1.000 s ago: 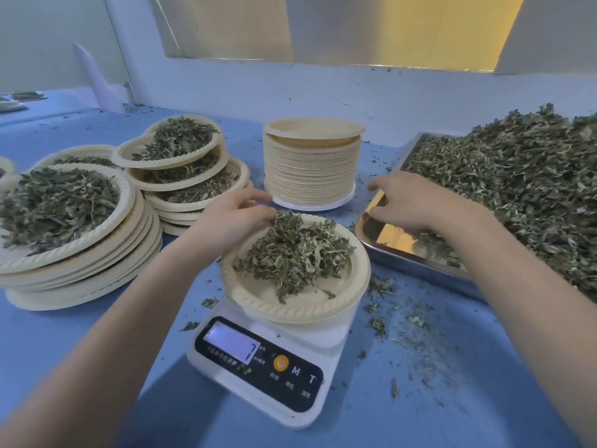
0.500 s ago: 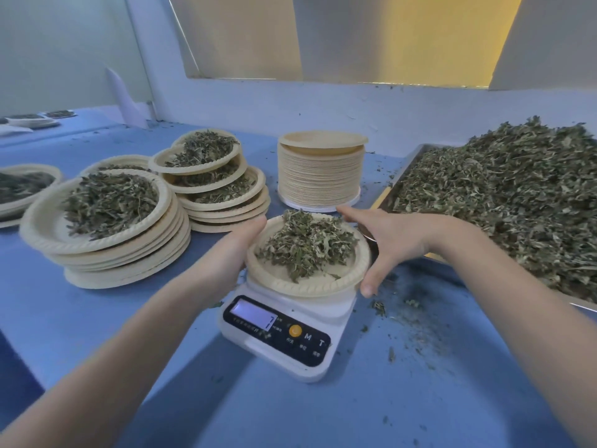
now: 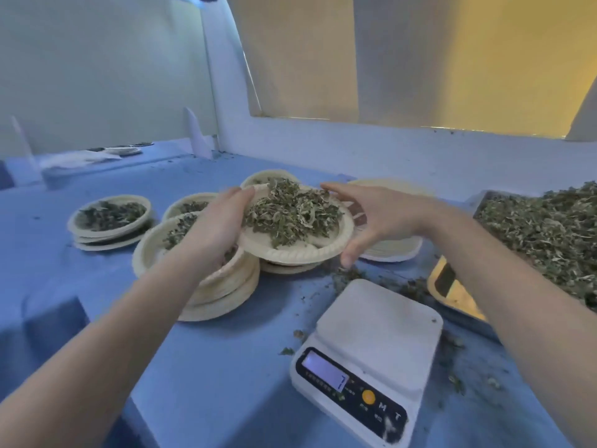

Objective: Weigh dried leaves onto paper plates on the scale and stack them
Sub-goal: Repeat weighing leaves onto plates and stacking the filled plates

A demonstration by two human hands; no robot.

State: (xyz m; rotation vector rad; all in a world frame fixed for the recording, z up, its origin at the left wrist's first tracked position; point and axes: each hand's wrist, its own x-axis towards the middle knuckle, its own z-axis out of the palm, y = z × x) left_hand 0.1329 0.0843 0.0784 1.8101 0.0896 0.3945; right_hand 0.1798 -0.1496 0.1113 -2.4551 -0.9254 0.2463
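A paper plate [image 3: 292, 256] heaped with dried leaves [image 3: 287, 211] is up in the air, clear of the scale, above the stacks of filled plates. My left hand [image 3: 213, 227] grips its left rim. My right hand [image 3: 371, 218] holds the right rim, thumb at the front edge and fingers along the far edge. The white digital scale [image 3: 378, 321] sits at the lower right with its platform bare and its display lit. A tall stack of filled plates [image 3: 223, 289] stands just under my left hand, and another filled stack [image 3: 274, 176] is partly hidden behind the held plate.
A low stack of filled plates [image 3: 109, 218] stands at the far left. Unused plates [image 3: 391, 250] are piled behind my right hand. A metal tray [image 3: 452, 286] heaped with loose leaves [image 3: 542, 234] fills the right side. Leaf crumbs litter the blue table [image 3: 226, 367] around the scale.
Both hands have lifted the filled plate off the scale and carried it left and back, over the stacks. The scale platform is now bare. The camera view has shifted left.
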